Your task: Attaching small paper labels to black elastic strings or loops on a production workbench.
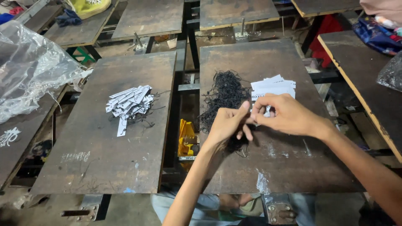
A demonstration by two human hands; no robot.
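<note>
Head view: looks down on two dark tabletops side by side, with both hands over the right one.
Plastic sheet (29, 67): crumpled, clear, at the far left edge, apart from the work.
Left tabletop (100, 159): worn dark board with scratches and pale marks; it carries only one pile.
Tag pile (129, 104): white paper tags with thin black strings on them, lying loose in a heap. I judge these are finished ones, kept apart from the raw stock.
Gap: between the two boards a dark metal frame shows, with something yellow (185, 138) below it.
Right tabletop (272, 167): same worn board, with white smears near the front edge.
Strings (224, 98): a heap of black loops, just left of the hands and close to reach.
Left hand (228, 125): fingers closed in a pinch, thumb and forefinger meeting the right hand. It seems to hold a string; it is too thin to see surely.
Right hand (284, 115): fingers curled shut on a small white tag (266, 111), held above the board.
Blank tags (274, 87): a white stack just behind the right hand.
Room: a workshop, more such boards behind, cloth and bags at the edges, dusty floor.
</note>
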